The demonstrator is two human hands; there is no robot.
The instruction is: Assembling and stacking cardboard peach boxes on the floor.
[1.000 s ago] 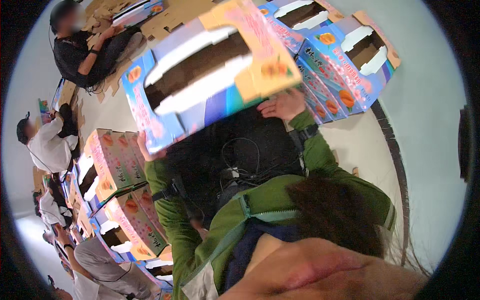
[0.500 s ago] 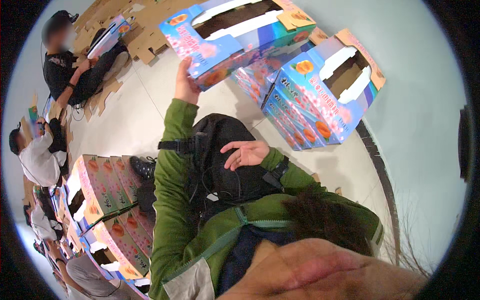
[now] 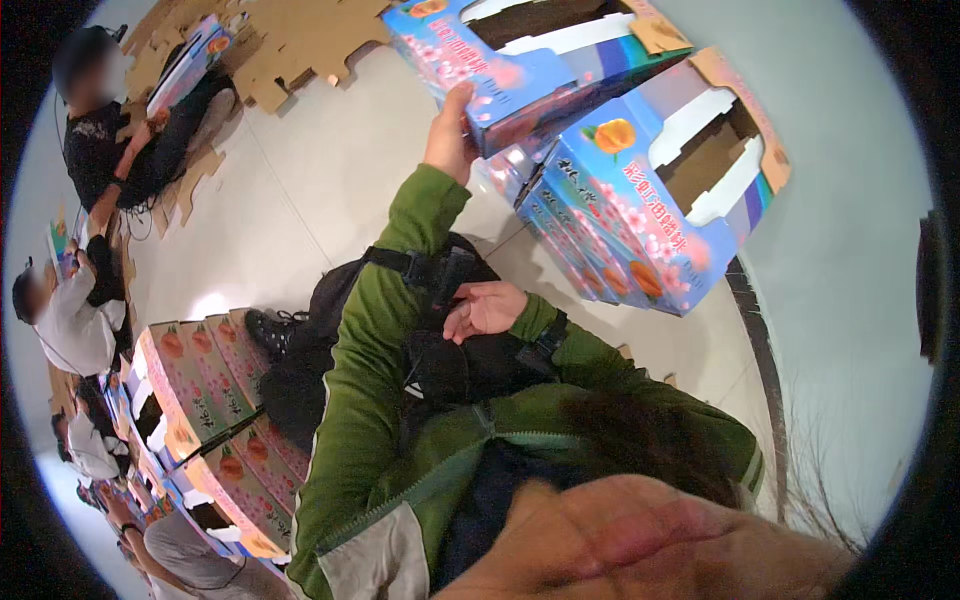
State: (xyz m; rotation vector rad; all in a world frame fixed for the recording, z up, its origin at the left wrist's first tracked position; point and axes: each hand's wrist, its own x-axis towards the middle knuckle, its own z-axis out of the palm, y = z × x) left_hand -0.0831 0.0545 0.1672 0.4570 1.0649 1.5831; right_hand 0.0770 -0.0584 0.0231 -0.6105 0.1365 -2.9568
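Observation:
My left hand [image 3: 450,138], on an outstretched arm, grips the near corner of a blue cardboard fruit box [image 3: 470,68] printed with pink blossoms. That box has a wide top opening with white inner flaps and lies against the back left of a stack of matching boxes [image 3: 655,215]. Whether it rests on something underneath is hidden. Over my lap, my right hand [image 3: 487,308] is palm up with loosely bent fingers apart, holding nothing.
More stacked fruit boxes [image 3: 215,375] stand beside my left leg. A pale wall [image 3: 850,190] rises on the right. Flattened cardboard [image 3: 290,50] covers the far floor. A person in black [image 3: 100,150] sits at the far left with a box; others sit along the left edge.
My left hand has carried the fruit box to the right, closer against the stack. My right hand has shifted only slightly and stays over my lap.

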